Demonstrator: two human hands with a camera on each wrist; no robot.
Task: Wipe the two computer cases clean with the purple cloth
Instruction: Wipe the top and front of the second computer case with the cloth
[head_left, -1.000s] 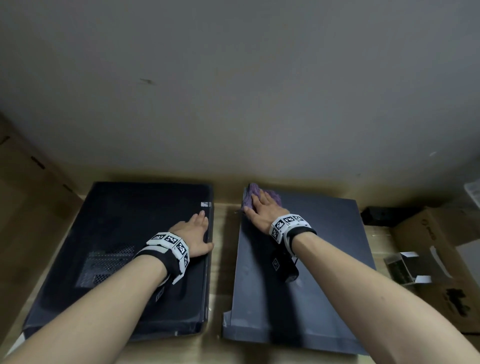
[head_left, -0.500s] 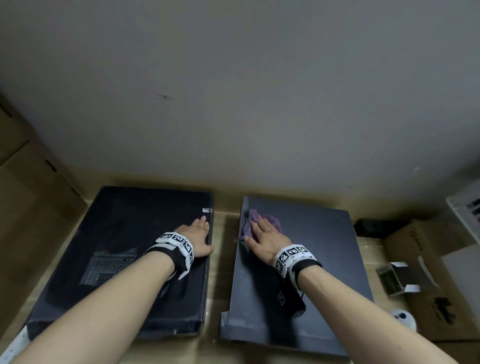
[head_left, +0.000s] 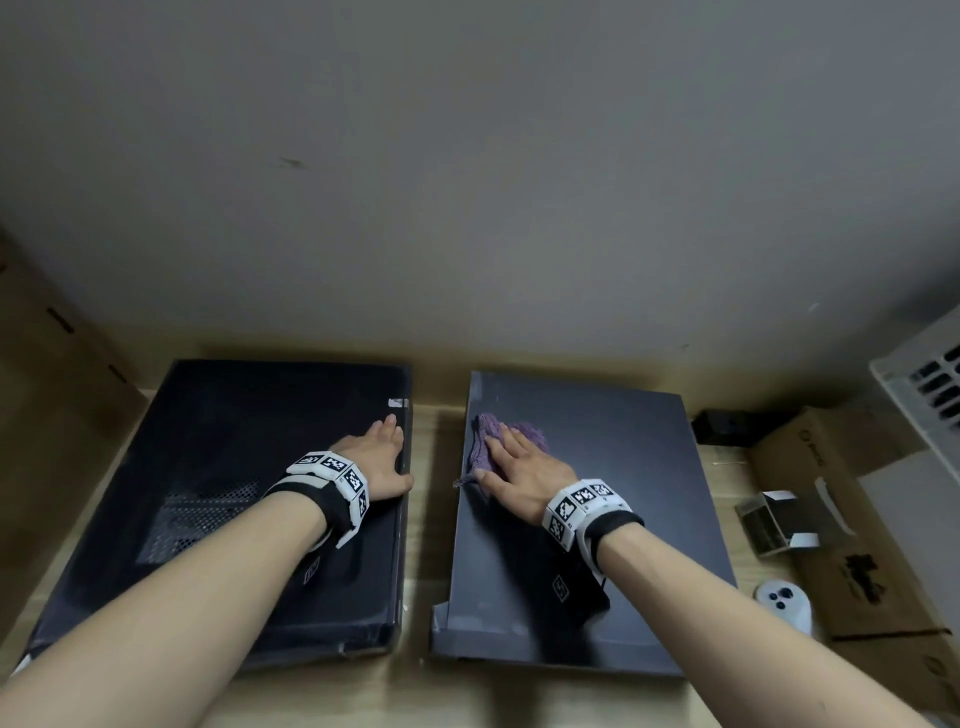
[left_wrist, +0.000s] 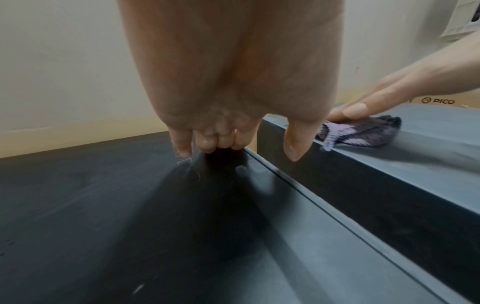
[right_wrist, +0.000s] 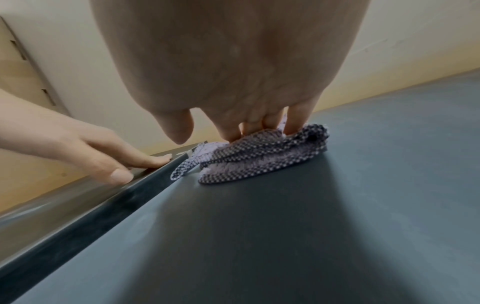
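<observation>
Knitted purple cloth (right_wrist: 259, 156) on smooth case (right_wrist: 337, 205).

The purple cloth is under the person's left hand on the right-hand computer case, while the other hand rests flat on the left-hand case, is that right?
Not quite: the purple cloth is under the right hand, not the left. The head view shows it pressed onto the right-hand computer case, near its left edge. The left hand rests flat on the left-hand case, as you said.

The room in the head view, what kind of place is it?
Probably a storeroom or office corner: two computer cases lie on a wooden floor by a plain wall, with cardboard boxes beside them.
</observation>
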